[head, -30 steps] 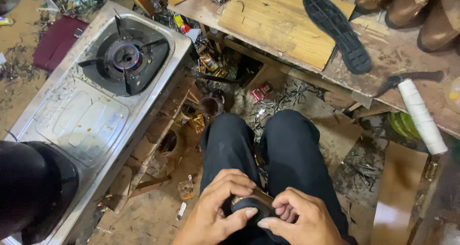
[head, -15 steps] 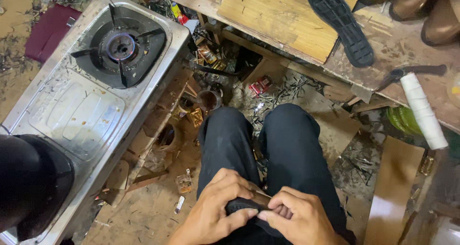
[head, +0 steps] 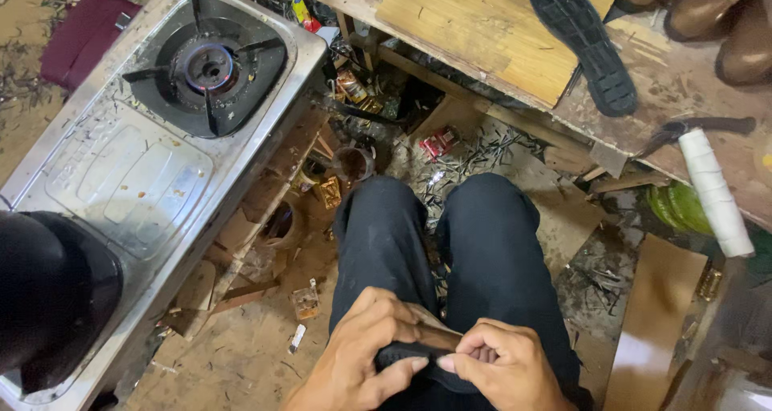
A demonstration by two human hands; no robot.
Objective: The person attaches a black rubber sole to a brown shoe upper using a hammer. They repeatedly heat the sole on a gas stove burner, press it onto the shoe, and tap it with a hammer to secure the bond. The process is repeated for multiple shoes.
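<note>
While the far left is mostly taken up by a big black pot (head: 48, 298) sitting on a steel gas stove (head: 153, 178), its open burner (head: 207, 65) sits further up, with a maroon pouch (head: 80, 37) lying on the dirt beyond it. Moving right, the floor between stove and bench is a mess of scraps and small tins. Dead centre, the person's knees in dark trousers (head: 450, 250) point up the frame, and both hands meet in the lap at the bottom edge. The left hand (head: 362, 363) is pinched onto a black sole piece (head: 410, 355), thumb on top, and the right hand (head: 503, 371) is gripping the same piece from the other side, fingers curled over it. Further right, a wooden bench (head: 482, 33) carries a black shoe sole (head: 583, 41), a white roll (head: 712, 190) and some brown boots (head: 724, 25).
</note>
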